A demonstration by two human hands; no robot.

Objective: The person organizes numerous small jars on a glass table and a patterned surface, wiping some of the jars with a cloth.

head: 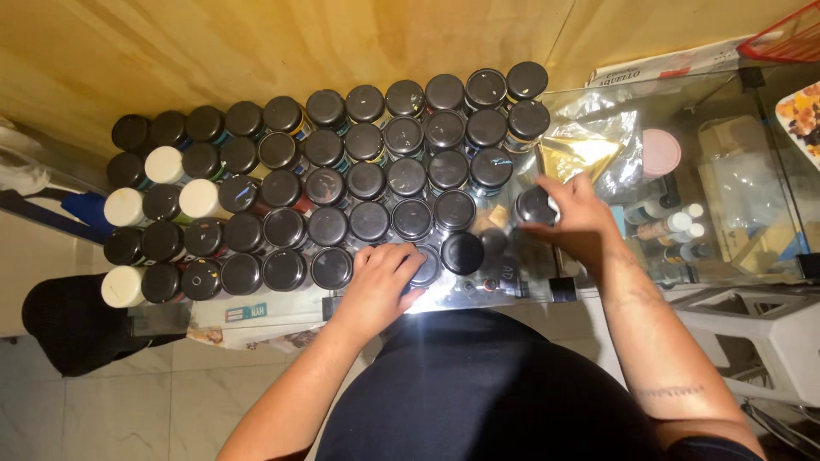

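Observation:
Many paint bottles with black lids (pixel 367 181) stand packed in rows on a glass table (pixel 683 94); a few at the left have white lids (pixel 125 207). My left hand (pixel 384 277) rests on top of a black-lidded bottle (pixel 427 266) in the front row near the table's front edge. My right hand (pixel 574 220) grips another black-lidded bottle (pixel 534 206) just right of the rows, its fingers wrapped around the bottle's side.
A crinkled clear plastic bag with something yellow (pixel 585 141) lies behind my right hand. A pink round lid (pixel 660 152) and small bottles (pixel 675 226) show under the glass. A wooden wall (pixel 256 43) runs behind, a white stool (pixel 769 333) stands at the right, and a dark bag (pixel 73 324) sits on the tiled floor.

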